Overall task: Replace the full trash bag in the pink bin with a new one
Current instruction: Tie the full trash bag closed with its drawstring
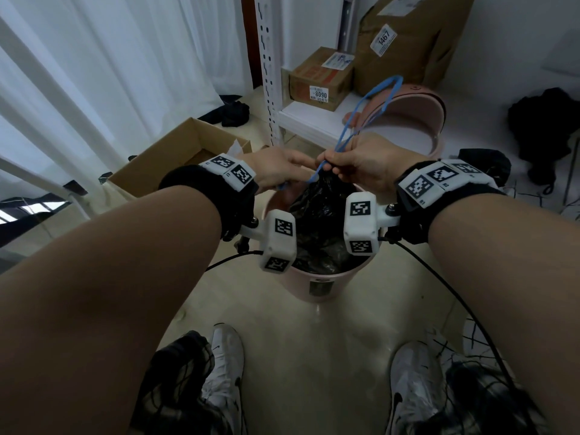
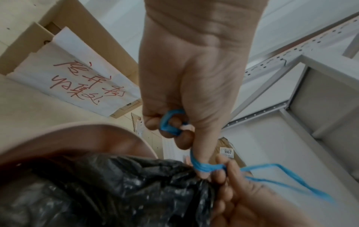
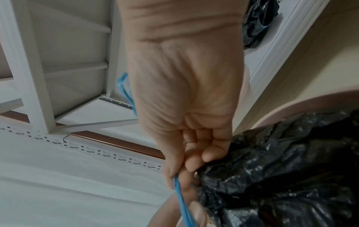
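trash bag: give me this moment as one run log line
step: tying black trash bag | left hand: grips blue drawstring | right hand: pinches drawstring at bag neck | bag: inside pink bin | lid: off

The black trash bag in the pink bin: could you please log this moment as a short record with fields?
bag: black trash bag, neck gathered, body inside the bin
bin: pink bin, on the floor, lid off
tie: blue drawstring, looped at the bag's neck, one loop sticking up
left hand: left hand grips the drawstring, which wraps its fingers
right hand: right hand pinches drawstring at the neck
lid: pink lid, behind the bin
nearby: open cardboard box, metal shelf with parcels
step: bag being tied, not yet lifted out
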Demonstrator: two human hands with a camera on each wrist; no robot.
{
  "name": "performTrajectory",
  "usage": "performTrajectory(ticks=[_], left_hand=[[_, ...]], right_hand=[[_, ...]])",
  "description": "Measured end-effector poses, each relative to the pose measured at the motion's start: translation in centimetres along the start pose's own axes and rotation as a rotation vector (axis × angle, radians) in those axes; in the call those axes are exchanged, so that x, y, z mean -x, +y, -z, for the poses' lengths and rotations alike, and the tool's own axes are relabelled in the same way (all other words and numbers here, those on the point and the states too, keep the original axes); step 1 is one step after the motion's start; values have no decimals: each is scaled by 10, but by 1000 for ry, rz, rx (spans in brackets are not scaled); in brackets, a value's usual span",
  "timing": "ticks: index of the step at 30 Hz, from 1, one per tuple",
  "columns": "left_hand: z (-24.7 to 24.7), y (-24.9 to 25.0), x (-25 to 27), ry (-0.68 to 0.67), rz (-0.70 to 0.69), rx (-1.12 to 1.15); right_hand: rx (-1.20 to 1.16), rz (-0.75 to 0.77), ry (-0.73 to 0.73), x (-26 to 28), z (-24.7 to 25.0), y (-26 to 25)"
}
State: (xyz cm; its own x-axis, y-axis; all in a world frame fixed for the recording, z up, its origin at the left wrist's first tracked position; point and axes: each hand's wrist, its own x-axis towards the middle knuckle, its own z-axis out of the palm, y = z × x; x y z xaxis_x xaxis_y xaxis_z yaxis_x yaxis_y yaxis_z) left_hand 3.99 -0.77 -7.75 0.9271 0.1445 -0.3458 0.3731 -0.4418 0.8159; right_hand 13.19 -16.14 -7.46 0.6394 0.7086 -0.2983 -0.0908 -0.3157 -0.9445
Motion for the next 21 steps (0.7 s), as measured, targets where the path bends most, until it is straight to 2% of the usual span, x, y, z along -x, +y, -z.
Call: performTrajectory(ticks=[4, 7, 12, 17, 21], left_hand=[[-13, 7, 1, 87, -111, 12], [-22, 13, 1, 126, -170, 24], [-22, 17, -5, 168, -127, -25], [-18, 15, -7, 191, -110, -32], [-17, 17, -5, 146, -138, -22]], right_hand=[[-10, 68, 47, 4, 3, -1], [-37, 70, 27, 8, 4, -3], [-14, 116, 79, 10, 11, 0], [311, 201, 282, 11, 10, 3], [407, 268, 477, 1, 2, 6]])
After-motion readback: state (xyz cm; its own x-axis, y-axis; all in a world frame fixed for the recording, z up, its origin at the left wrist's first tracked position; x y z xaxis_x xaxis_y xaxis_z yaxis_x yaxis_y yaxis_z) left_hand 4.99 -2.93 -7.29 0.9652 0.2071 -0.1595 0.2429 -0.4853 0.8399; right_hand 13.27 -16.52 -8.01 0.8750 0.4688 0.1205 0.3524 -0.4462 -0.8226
